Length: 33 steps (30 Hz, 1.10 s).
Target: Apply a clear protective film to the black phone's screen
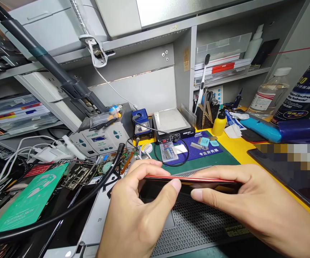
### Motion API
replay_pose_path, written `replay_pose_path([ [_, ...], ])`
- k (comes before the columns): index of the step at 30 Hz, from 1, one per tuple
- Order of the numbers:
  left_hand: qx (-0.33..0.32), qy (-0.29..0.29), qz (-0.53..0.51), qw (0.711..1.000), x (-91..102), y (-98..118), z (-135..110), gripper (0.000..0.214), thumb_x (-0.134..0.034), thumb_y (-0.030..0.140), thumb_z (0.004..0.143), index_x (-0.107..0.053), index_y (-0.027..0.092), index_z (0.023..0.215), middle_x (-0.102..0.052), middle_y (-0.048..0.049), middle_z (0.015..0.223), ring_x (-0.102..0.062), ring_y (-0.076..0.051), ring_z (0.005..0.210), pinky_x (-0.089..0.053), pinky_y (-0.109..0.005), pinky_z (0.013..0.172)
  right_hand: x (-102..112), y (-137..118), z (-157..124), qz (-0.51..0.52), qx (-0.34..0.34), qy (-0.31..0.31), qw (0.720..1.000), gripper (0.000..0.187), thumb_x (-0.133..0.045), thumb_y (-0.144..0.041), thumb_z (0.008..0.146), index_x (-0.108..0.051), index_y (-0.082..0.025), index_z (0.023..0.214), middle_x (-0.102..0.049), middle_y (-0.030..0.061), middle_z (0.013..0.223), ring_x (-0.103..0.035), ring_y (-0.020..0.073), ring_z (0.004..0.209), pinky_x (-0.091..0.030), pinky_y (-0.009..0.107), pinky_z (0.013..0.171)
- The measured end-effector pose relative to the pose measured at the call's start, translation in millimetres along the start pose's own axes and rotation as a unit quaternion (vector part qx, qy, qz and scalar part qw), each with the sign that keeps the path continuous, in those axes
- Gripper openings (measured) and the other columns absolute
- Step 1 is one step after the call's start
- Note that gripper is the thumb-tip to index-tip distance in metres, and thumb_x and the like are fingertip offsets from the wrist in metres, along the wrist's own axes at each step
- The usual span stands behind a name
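A smartphone with a red edge (189,178) is held up sideways, its dark glossy face turned down toward me. My left hand (144,204) grips its left end, the thumb pressed on the dark face near the red edge and the fingers behind. At the other end my right hand (246,200) pinches it between thumb and fingers. The two thumb tips lie a short gap apart. Below the phone is a dark perforated mat (198,229), partly covered by the hands.
A black hose (90,200) curves across the left side over phone parts and a green card (31,200). Behind stand a soldering station (101,138) and a heating plate (171,122). To the right are a yellow bottle (219,123), a spray can (303,93) and a dark flat panel (286,175).
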State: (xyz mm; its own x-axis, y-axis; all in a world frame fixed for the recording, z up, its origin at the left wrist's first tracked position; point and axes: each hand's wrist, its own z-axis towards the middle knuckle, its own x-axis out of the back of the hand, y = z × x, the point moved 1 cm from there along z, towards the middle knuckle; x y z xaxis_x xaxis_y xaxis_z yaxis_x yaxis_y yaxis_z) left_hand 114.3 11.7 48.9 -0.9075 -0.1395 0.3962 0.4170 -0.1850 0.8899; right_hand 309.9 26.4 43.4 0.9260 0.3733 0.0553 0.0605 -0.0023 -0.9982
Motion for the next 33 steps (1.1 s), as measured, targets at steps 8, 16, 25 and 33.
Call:
replay_pose_path([
  [8, 0.006, 0.007, 0.008, 1.0, -2.0, 0.1, 0.8, 0.011, -0.073, 0.038, 0.079, -0.07, 0.027, 0.079, -0.066, -0.0012, 0.11, -0.059, -0.027, 0.12, -0.041, -0.041, 0.103, -2.0, -0.4, -0.7, -0.007, 0.001, 0.011, 1.0, 0.027, -0.08, -0.033, 0.083, -0.079, -0.037, 0.11, -0.08, -0.005, 0.106, -0.076, 0.018, 0.095, -0.059, 0.017, 0.081],
  [16, 0.009, 0.016, 0.007, 1.0, -3.1, -1.1, -2.3, 0.015, -0.073, 0.04, 0.078, -0.068, 0.025, 0.078, -0.066, -0.0029, 0.111, -0.058, -0.029, 0.12, -0.04, -0.044, 0.103, -1.4, 2.7, -2.5, -0.013, 0.005, 0.013, 1.0, 0.025, -0.077, -0.035, 0.087, -0.078, -0.038, 0.112, -0.08, -0.0054, 0.108, -0.075, 0.0161, 0.097, -0.058, 0.016, 0.083],
  [25, 0.002, 0.007, 0.001, 1.0, -6.7, 3.5, 1.3, 0.015, -0.072, 0.037, 0.079, -0.065, 0.024, 0.078, -0.065, -0.0044, 0.109, -0.058, -0.03, 0.12, -0.041, -0.043, 0.102, -2.3, 2.6, -1.6, -0.005, 0.002, 0.012, 1.0, 0.026, -0.079, -0.033, 0.084, -0.079, -0.036, 0.11, -0.08, -0.0037, 0.109, -0.074, 0.0204, 0.098, -0.059, 0.022, 0.086],
  [33, 0.027, 0.018, -0.003, 0.999, -6.9, 2.8, 0.1, 0.019, -0.073, 0.041, 0.078, -0.064, 0.024, 0.076, -0.062, -0.004, 0.111, -0.054, -0.03, 0.124, -0.035, -0.047, 0.107, -2.7, 2.8, -0.8, 0.0, 0.0, 0.017, 1.0, 0.03, -0.082, -0.027, 0.081, -0.08, -0.036, 0.109, -0.08, -0.0046, 0.108, -0.074, 0.0195, 0.096, -0.058, 0.02, 0.084],
])
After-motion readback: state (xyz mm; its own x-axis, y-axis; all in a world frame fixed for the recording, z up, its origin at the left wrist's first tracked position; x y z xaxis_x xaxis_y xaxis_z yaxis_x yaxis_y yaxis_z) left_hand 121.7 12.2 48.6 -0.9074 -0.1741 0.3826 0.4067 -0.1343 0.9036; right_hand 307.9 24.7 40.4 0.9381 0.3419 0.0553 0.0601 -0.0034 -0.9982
